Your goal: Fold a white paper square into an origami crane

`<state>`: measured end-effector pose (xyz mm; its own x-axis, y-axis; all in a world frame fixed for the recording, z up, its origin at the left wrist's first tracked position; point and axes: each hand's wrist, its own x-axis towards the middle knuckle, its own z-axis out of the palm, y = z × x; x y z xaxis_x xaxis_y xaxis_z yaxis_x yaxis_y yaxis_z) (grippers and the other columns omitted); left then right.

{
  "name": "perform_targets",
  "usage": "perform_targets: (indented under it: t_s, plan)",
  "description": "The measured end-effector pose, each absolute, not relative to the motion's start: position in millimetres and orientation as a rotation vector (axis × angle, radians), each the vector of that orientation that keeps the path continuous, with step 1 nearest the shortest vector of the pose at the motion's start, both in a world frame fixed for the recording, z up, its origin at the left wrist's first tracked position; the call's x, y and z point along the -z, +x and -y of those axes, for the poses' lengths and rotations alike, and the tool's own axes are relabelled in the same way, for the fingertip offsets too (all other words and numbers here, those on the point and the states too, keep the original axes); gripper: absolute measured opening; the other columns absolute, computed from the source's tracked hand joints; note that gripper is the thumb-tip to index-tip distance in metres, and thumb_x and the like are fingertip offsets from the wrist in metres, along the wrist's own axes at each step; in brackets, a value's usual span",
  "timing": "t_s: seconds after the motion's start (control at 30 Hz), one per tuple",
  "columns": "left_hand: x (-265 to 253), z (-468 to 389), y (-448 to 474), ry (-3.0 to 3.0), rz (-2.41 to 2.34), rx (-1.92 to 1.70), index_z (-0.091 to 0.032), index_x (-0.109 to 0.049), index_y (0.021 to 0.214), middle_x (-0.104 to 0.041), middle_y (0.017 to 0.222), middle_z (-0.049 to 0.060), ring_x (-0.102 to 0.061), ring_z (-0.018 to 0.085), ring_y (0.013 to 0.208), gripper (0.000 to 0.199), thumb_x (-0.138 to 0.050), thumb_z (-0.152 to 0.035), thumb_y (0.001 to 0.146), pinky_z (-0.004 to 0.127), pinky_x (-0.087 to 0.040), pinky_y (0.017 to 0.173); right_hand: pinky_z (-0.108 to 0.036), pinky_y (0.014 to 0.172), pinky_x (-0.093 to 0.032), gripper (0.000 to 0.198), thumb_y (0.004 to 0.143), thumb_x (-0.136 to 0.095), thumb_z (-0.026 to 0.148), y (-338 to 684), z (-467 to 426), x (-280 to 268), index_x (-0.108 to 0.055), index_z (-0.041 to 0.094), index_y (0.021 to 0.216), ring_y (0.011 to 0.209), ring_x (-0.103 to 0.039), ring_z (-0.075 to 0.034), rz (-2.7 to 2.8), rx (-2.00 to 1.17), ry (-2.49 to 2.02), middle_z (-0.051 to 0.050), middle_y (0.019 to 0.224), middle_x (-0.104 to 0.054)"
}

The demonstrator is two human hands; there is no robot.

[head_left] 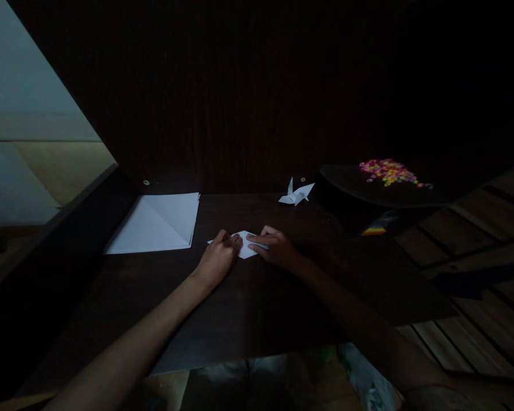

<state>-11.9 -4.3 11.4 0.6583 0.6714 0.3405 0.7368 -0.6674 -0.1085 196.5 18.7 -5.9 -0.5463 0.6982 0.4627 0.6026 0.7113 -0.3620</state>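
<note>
A small white folded paper (245,251) lies on the dark tabletop between my hands, with pointed ends and angled edges. My left hand (221,251) has its fingers curled and pressed down on the left part of it, and a thin tip of paper sticks out past the knuckles. On the other side, my right hand (276,246) grips the right part, index finger along the surface and thumb close to the lower edge. The fingers of both hands partly hide the paper. Farther back rests a white origami crane (297,196) with its wings spread.
Sheets of white paper (154,225), the top one creased, lie at the left. A corner shelf (346,178) on the right bears a pile of small colourful pieces (389,172). A dark panel (240,114) rises behind the tabletop (223,325); a raised board (68,222) edges its left.
</note>
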Motion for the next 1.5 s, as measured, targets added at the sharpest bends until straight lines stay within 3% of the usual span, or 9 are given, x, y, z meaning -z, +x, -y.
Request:
perform_targets:
  t_s: [0.13,0.27,0.4,0.53,0.77,1.07,1.23,1.37,1.5]
  plan:
    - [-11.6,4.0,-10.3,-2.622,1.191,0.408,-0.014,-0.064,0.1,-0.069,0.098,0.012,-0.059,0.028,0.1,0.025,-0.04,-0.013,0.094,0.041,-0.049,0.086,-0.028,0.065,-0.047,0.025,0.09,-0.059,0.028,194.8,-15.1,0.7,-0.071,0.022,0.111,0.078,-0.059,-0.017,2.385,-0.138,-1.015,-0.006,0.086,-0.072]
    - [-10.7,3.3,-7.3,-2.69,1.192,0.436,-0.01,-0.062,0.106,-0.068,0.107,0.015,-0.062,0.024,0.107,0.026,-0.04,-0.008,0.092,0.041,-0.046,0.102,-0.033,0.07,-0.044,0.025,0.09,-0.058,0.028,192.1,-10.6,-8.4,-0.07,0.023,0.112,0.084,-0.058,-0.02,2.477,-0.001,-1.056,-0.008,0.084,-0.07]
    - [-12.4,5.7,-9.6,-2.678,1.352,0.342,-0.01,-0.06,0.114,-0.067,0.114,0.017,-0.066,0.026,0.105,0.027,-0.044,-0.013,0.093,0.041,-0.051,0.096,-0.04,0.085,-0.04,0.027,0.091,-0.057,0.028,194.7,-7.8,-12.0,-0.069,0.025,0.115,0.104,-0.055,-0.025,2.481,0.054,-1.105,-0.009,0.101,-0.071]
    - [-16.6,9.4,-14.4,-2.653,1.475,0.386,-0.015,-0.061,0.119,-0.066,0.12,0.016,-0.06,0.031,0.115,0.03,-0.046,-0.026,0.095,0.046,-0.051,0.094,-0.043,0.088,-0.039,0.028,0.091,-0.056,0.032,206.6,-7.3,-9.2,-0.069,0.029,0.116,0.113,-0.053,-0.027,2.451,0.021,-1.195,-0.006,0.11,-0.071]
    - [-20.1,4.6,-18.5,-2.684,1.532,0.318,-0.019,-0.065,0.118,-0.068,0.118,0.012,-0.063,0.03,0.11,0.031,-0.048,-0.032,0.095,0.044,-0.051,0.093,-0.042,0.084,-0.039,0.033,0.093,-0.054,0.038,214.6,-4.6,-10.6,-0.067,0.025,0.119,0.107,-0.053,-0.028,2.48,0.108,-1.223,-0.006,0.113,-0.071]
    - [-24.0,1.9,-26.9,-2.706,1.621,0.37,-0.021,-0.066,0.117,-0.069,0.117,0.01,-0.063,0.03,0.111,0.031,-0.052,-0.034,0.093,0.041,-0.05,0.093,-0.041,0.083,-0.04,0.04,0.08,-0.069,0.046,208.5,-4.7,-11.9,-0.069,0.028,0.115,0.1,-0.054,-0.026,2.355,-0.055,-1.4,-0.008,0.107,-0.071]
    - [-37.0,10.3,-18.9,-2.662,1.591,0.293,-0.017,-0.07,0.097,-0.073,0.088,0.011,-0.07,0.027,0.076,0.032,-0.048,-0.039,0.093,0.038,-0.054,0.072,-0.047,0.086,-0.04,0.03,0.085,-0.065,0.036,206.8,-12.0,-11.0,-0.07,0.026,0.113,0.107,-0.049,-0.03,2.299,-0.022,-1.351,-0.005,0.121,-0.068]
    - [-31.3,19.6,-10.8,-2.742,1.386,0.537,-0.016,-0.068,0.082,-0.07,0.085,0.011,-0.064,0.024,0.084,0.025,-0.052,-0.033,0.09,0.036,-0.052,0.08,-0.047,0.083,-0.044,0.023,0.087,-0.06,0.025,203.1,-18.0,-5.1,-0.073,0.024,0.107,0.1,-0.052,-0.028,2.23,0.011,-1.278,-0.007,0.122,-0.066]
    - [-24.1,23.4,-6.1,-2.912,1.342,0.848,-0.017,-0.07,0.089,-0.067,0.085,0.008,-0.062,0.019,0.082,0.023,-0.052,-0.03,0.092,0.031,-0.052,0.078,-0.038,0.08,-0.051,0.023,0.09,-0.053,0.018,199.3,-19.5,-0.1,-0.075,0.021,0.093,0.085,-0.061,-0.021,2.207,-0.085,-1.162,-0.007,0.101,-0.074]
